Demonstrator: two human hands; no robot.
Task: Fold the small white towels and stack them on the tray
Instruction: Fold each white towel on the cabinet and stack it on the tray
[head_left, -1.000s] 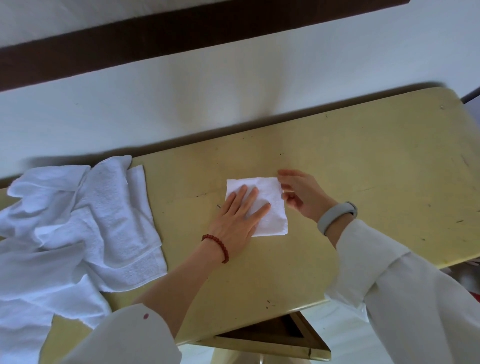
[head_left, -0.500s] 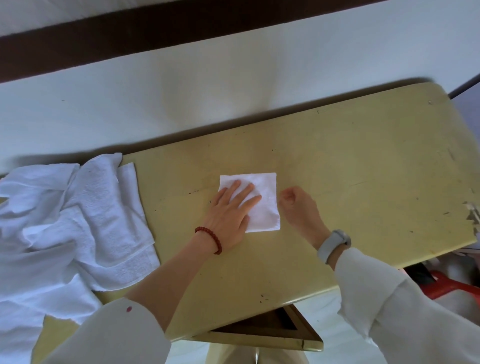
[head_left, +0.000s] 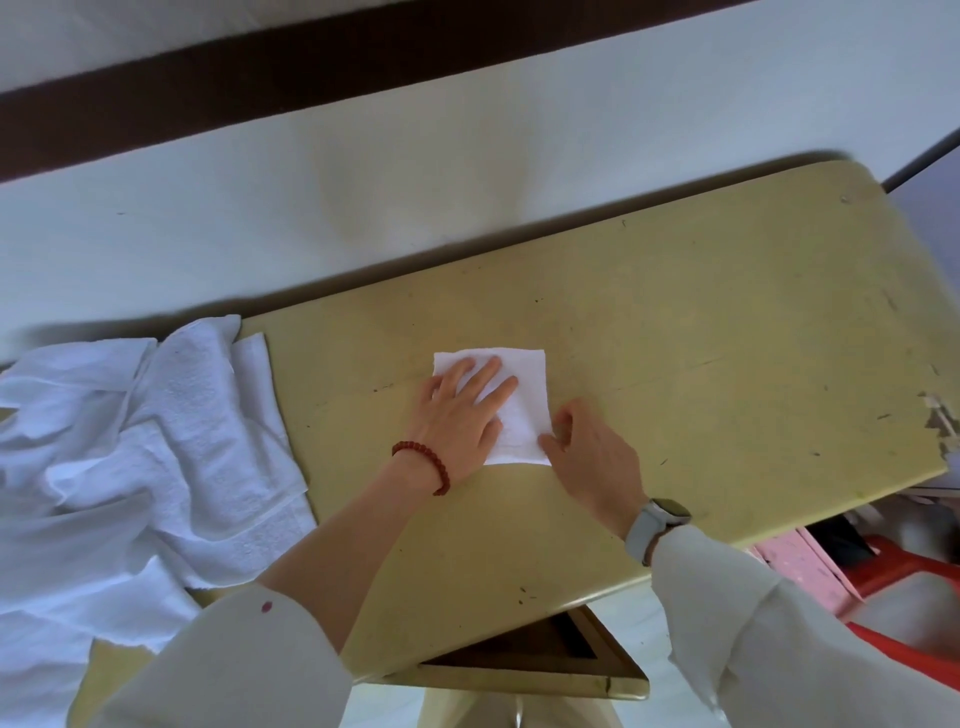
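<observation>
Towel (head_left: 524, 374) first: I have one small white square lying flat on the yellow counter (head_left: 701, 332), a little left of the frame's centre, its edges roughly parallel to the counter's long edge. My left hand (head_left: 460, 415) lies flat on its left half, fingers straight and spread, pointing toward the upper right of the frame and pressing the cloth down. My right hand (head_left: 592, 452) sits at the towel's lower right corner, fingers curled, with the fingertips touching that corner; whether I have actually pinched the edge or am only resting on it, I cannot tell.

What matters for the next fold, as I judge it, is that the free side of the towel is its right side, directly beside my right hand, while my left anchors the other side. So the right hand is the one placed to lift that edge and carry it leftward over the pinned half.

Unfolded white towels (head_left: 156, 441) lie heaped at the left of the frame, well apart from the square. I see no tray anywhere in view, so stacking is not yet under way.
</observation>
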